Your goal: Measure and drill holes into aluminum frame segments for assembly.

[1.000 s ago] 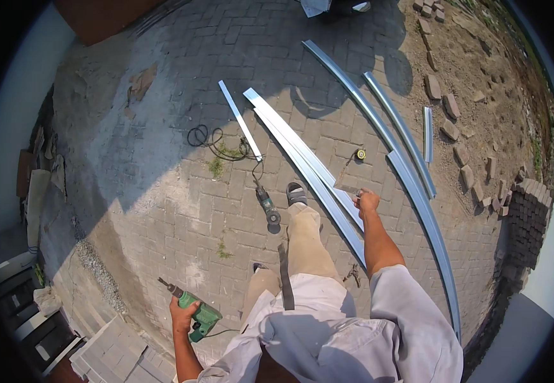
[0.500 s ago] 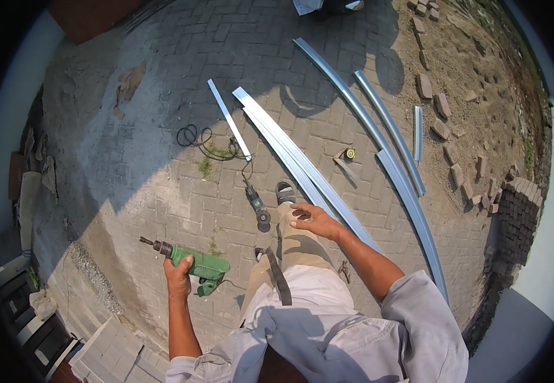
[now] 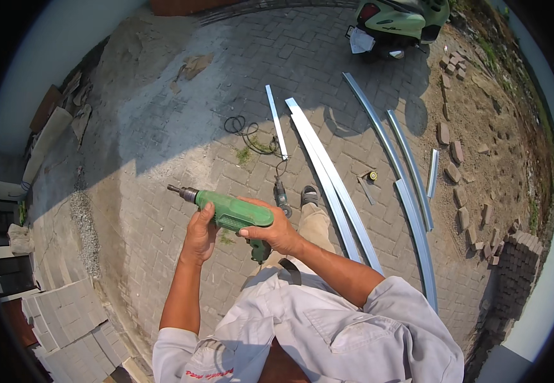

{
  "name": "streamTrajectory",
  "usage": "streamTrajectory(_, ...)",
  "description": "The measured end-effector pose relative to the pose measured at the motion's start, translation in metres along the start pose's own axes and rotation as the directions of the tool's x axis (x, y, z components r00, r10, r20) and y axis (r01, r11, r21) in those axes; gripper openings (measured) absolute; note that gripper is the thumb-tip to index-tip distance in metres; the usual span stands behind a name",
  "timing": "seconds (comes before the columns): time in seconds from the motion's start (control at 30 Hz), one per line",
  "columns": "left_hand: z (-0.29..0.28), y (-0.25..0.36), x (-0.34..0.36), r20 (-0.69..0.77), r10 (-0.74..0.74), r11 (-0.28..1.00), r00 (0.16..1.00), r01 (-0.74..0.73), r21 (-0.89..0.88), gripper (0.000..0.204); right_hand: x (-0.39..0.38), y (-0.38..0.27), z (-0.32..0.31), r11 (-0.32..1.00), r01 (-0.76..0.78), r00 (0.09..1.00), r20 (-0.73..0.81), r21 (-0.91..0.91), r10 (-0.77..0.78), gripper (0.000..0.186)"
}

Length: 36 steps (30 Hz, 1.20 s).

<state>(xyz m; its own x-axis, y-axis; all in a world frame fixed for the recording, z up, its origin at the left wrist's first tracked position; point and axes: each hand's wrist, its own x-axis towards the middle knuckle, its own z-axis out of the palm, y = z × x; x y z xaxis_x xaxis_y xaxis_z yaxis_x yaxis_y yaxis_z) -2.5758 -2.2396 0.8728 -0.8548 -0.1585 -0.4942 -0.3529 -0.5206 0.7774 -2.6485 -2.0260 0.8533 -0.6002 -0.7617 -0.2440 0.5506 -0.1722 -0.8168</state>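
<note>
Both hands hold a green power drill (image 3: 232, 210) sideways in front of me, its chuck pointing left. My left hand (image 3: 201, 233) grips the front of the body just behind the chuck, thumb on its near side. My right hand (image 3: 277, 230) is wrapped round the rear of the drill, hiding part of the handle. Below and beyond the drill, an angle grinder (image 3: 281, 198) lies on the paving by my sandalled foot (image 3: 309, 196). Its black cable (image 3: 245, 131) coils farther off.
Long silvery metal channels (image 3: 328, 172) lie across the brick paving (image 3: 181, 223), with more channels (image 3: 411, 217) to the right. A tape measure (image 3: 372, 176) rests between them. A parked scooter (image 3: 398, 25) stands at the far end. Stacked pavers (image 3: 513, 274) line the right edge; grey blocks (image 3: 66, 313) sit lower left.
My right hand has come from over my leg onto the rear of the drill. The drill has moved up and right. The view has shifted, bringing the scooter further in.
</note>
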Motion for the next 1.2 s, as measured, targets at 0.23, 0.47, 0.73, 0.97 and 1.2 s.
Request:
streamTrajectory(0.23,-0.026,0.077,-0.157,0.733,-0.2,0.858,0.65,-0.245,0.451,0.036,-0.029,0.035,-0.04,0.849,0.124,0.928,-0.242,-0.514,-0.282,0.075)
streamTrajectory(0.47,0.043,0.099,-0.234,0.626,-0.559,0.499,0.544,-0.383,0.778,0.036,-0.066,0.047,-0.122,0.732,-0.043,0.834,-0.428,-0.68,-0.349,0.075)
streamTrajectory(0.73,0.121,0.096,-0.24,0.282,-0.75,-0.044,0.599,-0.469,0.882,0.027,-0.127,0.091,-0.196,0.775,-0.194,0.687,-0.647,-0.602,-0.331,0.074)
streamTrajectory(0.97,0.142,0.083,-0.207,0.473,-0.643,0.079,0.602,-0.562,0.823,0.014,-0.154,0.142,-0.223,0.869,-0.211,0.483,-0.82,-0.448,-0.306,0.075)
streamTrajectory(1.2,0.163,0.08,-0.198,0.424,-0.613,0.013,0.667,-0.528,0.849,0.006,-0.171,0.166,-0.236,0.851,-0.295,0.483,-0.836,-0.436,-0.26,0.074)
